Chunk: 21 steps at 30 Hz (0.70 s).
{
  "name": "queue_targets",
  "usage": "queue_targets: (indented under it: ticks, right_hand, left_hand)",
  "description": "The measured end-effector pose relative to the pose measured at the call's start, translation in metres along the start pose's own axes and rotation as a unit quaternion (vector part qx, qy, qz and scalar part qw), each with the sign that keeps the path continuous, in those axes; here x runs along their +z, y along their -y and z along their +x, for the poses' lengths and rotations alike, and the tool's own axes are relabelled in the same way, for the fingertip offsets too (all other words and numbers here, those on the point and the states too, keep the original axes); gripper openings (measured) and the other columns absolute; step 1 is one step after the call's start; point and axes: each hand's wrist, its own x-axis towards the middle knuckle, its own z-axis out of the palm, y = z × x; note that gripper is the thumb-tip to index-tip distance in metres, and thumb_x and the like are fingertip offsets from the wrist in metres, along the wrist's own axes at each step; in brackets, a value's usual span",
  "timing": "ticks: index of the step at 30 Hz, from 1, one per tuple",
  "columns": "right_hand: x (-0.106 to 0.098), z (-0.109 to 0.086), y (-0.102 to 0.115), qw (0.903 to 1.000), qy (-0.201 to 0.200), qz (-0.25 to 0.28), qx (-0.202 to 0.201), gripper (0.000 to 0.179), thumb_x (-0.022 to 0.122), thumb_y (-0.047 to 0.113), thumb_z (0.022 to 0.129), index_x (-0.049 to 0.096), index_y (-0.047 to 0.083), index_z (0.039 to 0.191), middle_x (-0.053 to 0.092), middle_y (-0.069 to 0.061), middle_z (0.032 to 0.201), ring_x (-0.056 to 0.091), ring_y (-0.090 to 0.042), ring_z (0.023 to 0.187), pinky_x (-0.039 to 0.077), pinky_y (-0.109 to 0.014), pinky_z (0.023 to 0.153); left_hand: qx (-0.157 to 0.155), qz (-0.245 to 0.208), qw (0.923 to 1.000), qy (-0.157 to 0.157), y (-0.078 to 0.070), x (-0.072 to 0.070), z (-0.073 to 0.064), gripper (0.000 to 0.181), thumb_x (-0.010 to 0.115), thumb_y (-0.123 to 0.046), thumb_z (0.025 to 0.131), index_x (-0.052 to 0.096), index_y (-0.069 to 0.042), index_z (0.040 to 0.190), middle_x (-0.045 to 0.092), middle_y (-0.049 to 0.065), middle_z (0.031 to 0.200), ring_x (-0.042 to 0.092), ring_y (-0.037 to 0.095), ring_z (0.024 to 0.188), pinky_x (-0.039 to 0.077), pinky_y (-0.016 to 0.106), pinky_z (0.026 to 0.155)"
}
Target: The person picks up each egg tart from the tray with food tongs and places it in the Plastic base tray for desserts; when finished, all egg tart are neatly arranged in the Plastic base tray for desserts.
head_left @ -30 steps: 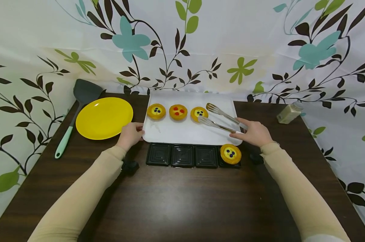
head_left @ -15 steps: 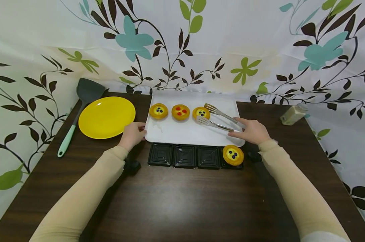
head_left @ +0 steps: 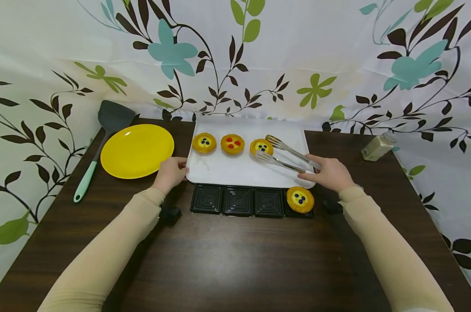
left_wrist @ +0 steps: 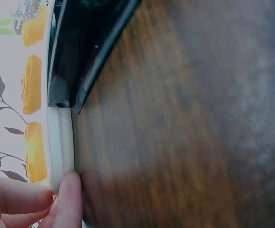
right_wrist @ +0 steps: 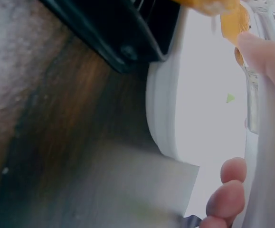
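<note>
Tongs gape by a tart, right hand gripping them; left hand pinches the tray's left edge.

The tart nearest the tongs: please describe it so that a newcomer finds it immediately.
On the brown table, find the white tray. In its row of three, the blue-dotted tart lies at the right end; only this one has the tips of the tongs at its edge.

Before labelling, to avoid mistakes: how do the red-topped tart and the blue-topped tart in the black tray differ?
The red-topped tart carries red pieces; the blue-topped tart has dark blue ones. The red-topped tart lies on the white tray; the blue-topped tart in the black tray. Both have golden crusts and yellow filling.
</note>
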Motion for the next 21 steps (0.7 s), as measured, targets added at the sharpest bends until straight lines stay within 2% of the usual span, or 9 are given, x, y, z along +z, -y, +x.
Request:
queue_targets:
  ticks: [2,7,13,21]
  right_hand:
    - [-0.003,-0.005,0.0,1.0,-0.001,0.003,0.002,0.093,0.065,0.069,0.072,0.046,0.009,0.141,0.034,0.001,0.054,0.036,-0.019,0.054,0.031,-0.031,0.05]
    - [-0.01,-0.018,0.001,0.9999,-0.01,0.005,0.005,0.091,0.065,0.069,0.072,0.047,0.011,0.141,0.042,-0.001,0.055,0.04,-0.019,0.056,0.034,-0.031,0.053]
    - [-0.013,-0.037,0.003,0.9995,-0.024,0.016,-0.008,0.085,0.069,0.063,0.073,0.051,0.012,0.138,0.048,-0.003,0.061,0.043,-0.019,0.058,0.032,-0.029,0.048]
    - [-0.012,-0.063,0.005,0.9997,-0.01,0.019,-0.007,0.084,0.071,0.062,0.073,0.053,0.01,0.136,0.054,-0.002,0.064,0.05,-0.02,0.067,0.037,-0.028,0.051]
  left_hand:
    - [0.002,0.001,1.0,0.0,0.0,0.0,0.0,0.041,0.057,-0.003,0.093,0.051,0.008,0.131,0.06,0.025,0.114,0.065,0.028,0.083,0.058,0.031,0.073]
    - [0.004,0.004,1.0,0.001,-0.001,0.0,-0.001,0.04,0.057,-0.003,0.093,0.051,0.009,0.131,0.06,0.026,0.114,0.066,0.028,0.083,0.058,0.03,0.073]
    - [0.001,0.009,1.0,0.0,-0.003,0.0,0.0,0.04,0.057,-0.004,0.093,0.052,0.007,0.131,0.06,0.024,0.113,0.066,0.028,0.083,0.057,0.032,0.074]
    - [0.006,0.011,0.9999,0.0,-0.001,-0.001,-0.002,0.04,0.056,-0.004,0.093,0.051,0.008,0.131,0.06,0.025,0.113,0.065,0.029,0.083,0.057,0.033,0.075]
